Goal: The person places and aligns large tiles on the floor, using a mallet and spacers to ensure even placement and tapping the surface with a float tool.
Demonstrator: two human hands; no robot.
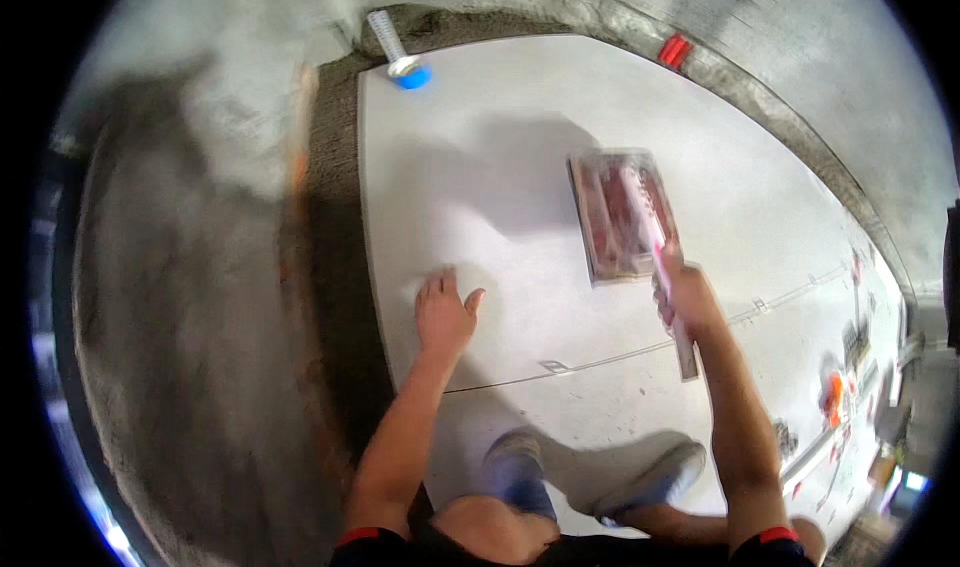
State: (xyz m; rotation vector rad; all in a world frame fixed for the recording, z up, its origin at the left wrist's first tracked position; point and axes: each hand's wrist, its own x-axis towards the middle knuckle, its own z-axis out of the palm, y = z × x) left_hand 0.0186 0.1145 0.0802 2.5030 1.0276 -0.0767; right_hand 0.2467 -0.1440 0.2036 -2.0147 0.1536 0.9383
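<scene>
Right hand [690,292] was wrapped around a long pale-pink handle [655,239] — blurred, overlapping a reddish-brown rectangular block [604,229] (couldn't tell if joined). Block was over the large pale slab [520,312], just beyond the fist. Left hand [445,319] gripped nothing — palm down at the slab, thumb out. Blue-and-white object [411,76] sat at the far left corner.

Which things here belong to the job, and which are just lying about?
Apparently in use:
pale long handle, gripped in the right hand
red-brown rectangular block, overlapped by it
large pale slab, open left hand over or on it

Apparently lying about:
blue-and-white object, far left corner
red piece, far edge
orange object, right
</scene>
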